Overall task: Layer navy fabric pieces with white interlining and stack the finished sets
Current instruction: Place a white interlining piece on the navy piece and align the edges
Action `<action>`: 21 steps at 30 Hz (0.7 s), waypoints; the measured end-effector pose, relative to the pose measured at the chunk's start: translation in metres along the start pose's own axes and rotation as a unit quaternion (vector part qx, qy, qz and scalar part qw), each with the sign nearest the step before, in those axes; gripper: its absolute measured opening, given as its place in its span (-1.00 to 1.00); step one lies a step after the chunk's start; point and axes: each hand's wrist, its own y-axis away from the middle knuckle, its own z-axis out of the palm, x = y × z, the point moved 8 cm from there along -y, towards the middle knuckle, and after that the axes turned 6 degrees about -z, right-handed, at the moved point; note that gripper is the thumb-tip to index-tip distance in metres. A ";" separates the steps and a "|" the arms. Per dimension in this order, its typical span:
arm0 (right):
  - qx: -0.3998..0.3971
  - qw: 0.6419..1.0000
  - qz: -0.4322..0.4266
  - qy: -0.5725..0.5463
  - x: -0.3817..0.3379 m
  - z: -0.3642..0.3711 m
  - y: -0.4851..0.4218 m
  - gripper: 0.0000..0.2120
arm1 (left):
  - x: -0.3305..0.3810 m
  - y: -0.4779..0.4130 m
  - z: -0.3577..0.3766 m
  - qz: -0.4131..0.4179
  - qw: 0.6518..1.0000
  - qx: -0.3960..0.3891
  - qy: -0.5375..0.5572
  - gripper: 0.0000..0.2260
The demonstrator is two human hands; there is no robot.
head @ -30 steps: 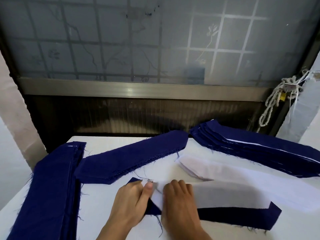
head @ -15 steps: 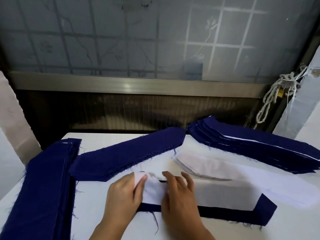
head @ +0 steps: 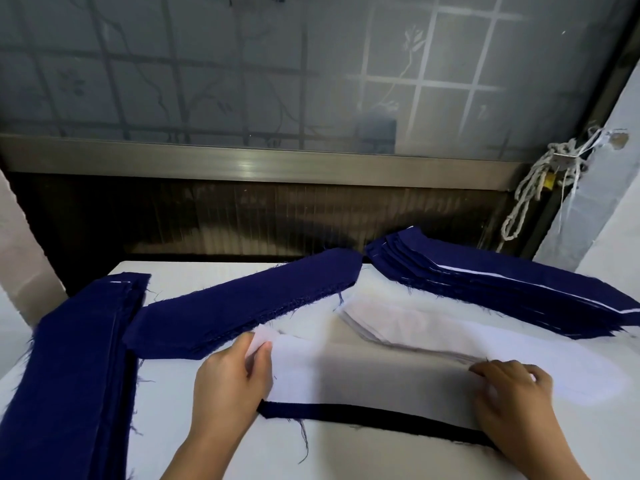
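Note:
A white interlining strip lies over a navy fabric piece, whose near edge shows as a dark band on the white table. My left hand pinches the strip's left end between thumb and fingers. My right hand presses flat on its right end. A pile of white interlining lies just behind. A navy stack sits behind my left hand. Layered navy-and-white sets are stacked at the back right.
Another long navy stack runs along the table's left edge. A frosted window with a metal sill stands behind the table. A knotted white rope hangs at the right, beside a pale wall.
My right hand slid from the strip's left end to its right end, spreading the interlining over the navy piece. My left hand stayed at the left end.

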 end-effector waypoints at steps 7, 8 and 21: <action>0.068 0.977 0.185 -0.078 0.029 -0.009 0.007 -0.63 | -0.015 -0.003 0.001 -0.057 0.997 -0.010 -0.048 -0.59; 0.096 0.963 0.218 -0.124 0.035 -0.013 0.011 -0.66 | -0.017 -0.003 0.002 -0.068 0.996 -0.016 -0.055 -0.60; 0.055 0.960 0.269 -0.057 0.041 -0.008 0.018 -0.85 | -0.007 -0.006 0.010 -0.043 0.980 -0.033 -0.193 -0.63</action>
